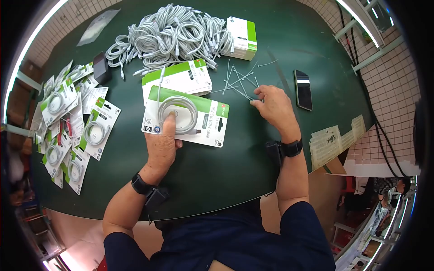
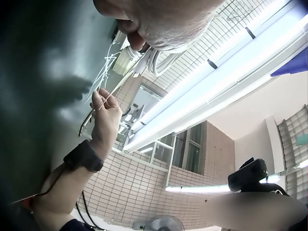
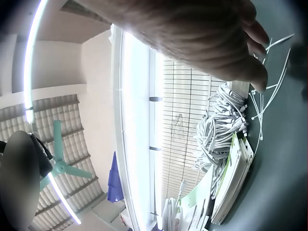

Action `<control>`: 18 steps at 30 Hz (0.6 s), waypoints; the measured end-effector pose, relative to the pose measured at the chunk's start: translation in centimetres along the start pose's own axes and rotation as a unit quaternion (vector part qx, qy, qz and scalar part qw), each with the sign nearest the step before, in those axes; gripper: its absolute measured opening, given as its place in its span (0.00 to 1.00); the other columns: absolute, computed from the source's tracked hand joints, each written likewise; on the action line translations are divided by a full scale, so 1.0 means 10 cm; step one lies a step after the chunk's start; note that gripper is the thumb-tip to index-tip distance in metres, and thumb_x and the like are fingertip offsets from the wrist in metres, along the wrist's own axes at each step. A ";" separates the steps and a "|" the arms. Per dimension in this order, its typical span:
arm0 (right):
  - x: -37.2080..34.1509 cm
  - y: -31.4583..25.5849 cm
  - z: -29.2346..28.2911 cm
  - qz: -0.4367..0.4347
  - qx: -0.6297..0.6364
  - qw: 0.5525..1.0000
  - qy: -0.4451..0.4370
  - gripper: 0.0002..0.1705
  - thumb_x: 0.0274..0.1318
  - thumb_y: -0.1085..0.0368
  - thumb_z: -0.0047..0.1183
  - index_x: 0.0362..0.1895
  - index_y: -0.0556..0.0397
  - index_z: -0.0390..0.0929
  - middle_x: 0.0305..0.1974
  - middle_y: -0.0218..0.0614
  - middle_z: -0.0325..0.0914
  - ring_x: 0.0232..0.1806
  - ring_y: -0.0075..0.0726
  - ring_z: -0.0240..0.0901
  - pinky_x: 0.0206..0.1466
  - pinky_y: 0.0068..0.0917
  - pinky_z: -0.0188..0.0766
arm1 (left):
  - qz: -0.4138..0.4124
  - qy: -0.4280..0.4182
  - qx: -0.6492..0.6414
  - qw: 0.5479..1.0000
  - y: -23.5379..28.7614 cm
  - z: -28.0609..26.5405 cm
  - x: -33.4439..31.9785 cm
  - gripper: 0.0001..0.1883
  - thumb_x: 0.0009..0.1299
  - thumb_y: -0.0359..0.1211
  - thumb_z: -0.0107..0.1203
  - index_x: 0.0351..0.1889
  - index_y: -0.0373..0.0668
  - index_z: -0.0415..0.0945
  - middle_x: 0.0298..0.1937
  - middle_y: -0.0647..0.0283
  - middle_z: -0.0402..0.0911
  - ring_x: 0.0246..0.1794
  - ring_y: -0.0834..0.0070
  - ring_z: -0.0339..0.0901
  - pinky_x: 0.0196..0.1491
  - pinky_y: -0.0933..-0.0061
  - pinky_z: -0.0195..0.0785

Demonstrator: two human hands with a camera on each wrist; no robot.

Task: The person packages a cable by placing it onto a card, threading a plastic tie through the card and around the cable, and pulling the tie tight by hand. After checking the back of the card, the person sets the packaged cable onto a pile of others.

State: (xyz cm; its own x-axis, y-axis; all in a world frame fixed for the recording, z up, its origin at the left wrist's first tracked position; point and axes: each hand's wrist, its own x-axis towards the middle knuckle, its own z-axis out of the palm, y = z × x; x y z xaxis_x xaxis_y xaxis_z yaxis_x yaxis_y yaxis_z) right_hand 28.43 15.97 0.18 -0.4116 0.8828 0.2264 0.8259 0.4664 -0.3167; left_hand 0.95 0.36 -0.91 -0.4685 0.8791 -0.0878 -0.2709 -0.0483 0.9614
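My left hand grips a green-and-white packaging card printed "USB-C to USB-C cable", thumb on top. On it lies a coiled grey-white USB-C cable, one end sticking up past the card's far edge. Thin white cable ties lie scattered on the table. My right hand reaches in at their near side, its thumb and fingertips apart and close to the tie ends. The right wrist view shows the same gap, with ties beyond the thumb. Behind the held card is a stack of similar cards.
A big heap of coiled cables sits at the back beside another card stack. Finished-looking carded cables pile up on the left, near a dark box. A phone and taped paper lie right.
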 end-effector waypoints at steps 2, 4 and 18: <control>0.02 -0.04 -0.01 0.005 0.023 1.000 0.012 0.12 0.58 0.65 0.69 0.43 0.59 0.87 0.37 0.45 0.86 0.37 0.49 0.84 0.43 0.41 0.79 | 0.000 -0.005 0.007 1.000 -0.01 -0.01 0.00 0.17 0.80 0.32 0.55 0.62 0.34 0.73 0.43 0.61 0.83 0.23 0.83 0.77 0.15 0.82 0.65; 0.07 -0.07 -0.01 0.008 0.062 0.998 0.029 0.13 0.57 0.64 0.69 0.44 0.57 0.87 0.38 0.44 0.86 0.40 0.48 0.84 0.45 0.41 0.79 | -0.002 -0.008 0.011 1.000 -0.02 0.00 0.00 0.17 0.80 0.32 0.56 0.63 0.34 0.72 0.43 0.61 0.83 0.23 0.83 0.77 0.15 0.82 0.65; 0.17 -0.15 0.50 -0.046 0.080 0.993 0.069 0.09 0.65 0.64 0.64 0.37 0.57 0.81 0.39 0.44 0.83 0.40 0.56 0.81 0.45 0.47 0.78 | -0.002 -0.020 0.000 1.000 -0.02 -0.02 -0.01 0.16 0.80 0.33 0.55 0.61 0.34 0.73 0.42 0.61 0.83 0.24 0.83 0.77 0.16 0.82 0.66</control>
State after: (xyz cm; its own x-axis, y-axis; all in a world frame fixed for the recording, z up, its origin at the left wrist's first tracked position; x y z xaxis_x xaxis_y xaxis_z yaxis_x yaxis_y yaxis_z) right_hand 24.52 17.05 -3.60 -0.4174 0.8246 0.3819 0.7112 0.5580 -0.4277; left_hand 0.90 0.15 -1.12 -0.4328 0.8979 -0.0808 -0.2730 -0.0452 0.9610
